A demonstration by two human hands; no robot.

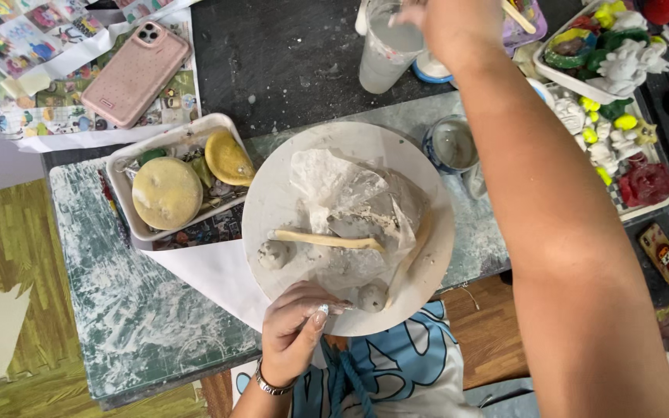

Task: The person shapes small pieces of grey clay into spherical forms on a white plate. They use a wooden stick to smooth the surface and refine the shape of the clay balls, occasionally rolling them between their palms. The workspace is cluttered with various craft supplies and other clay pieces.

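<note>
Left hand [292, 329] pinches the board [272, 193] rim; a clay ball [372, 296] lies just beyond its fingers [315, 316]. Right hand [447, 27] reaches over the cup [387, 48], grip unclear.

Pink phone [135, 73], tray of yellow sponges [121, 179]

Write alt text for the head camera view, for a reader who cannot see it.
A person's left hand rests at the near edge of a round white board holding clay under crumpled clear plastic, a pale wooden tool and two small grey clay balls. The right hand reaches far across to a cloudy plastic cup.
</note>
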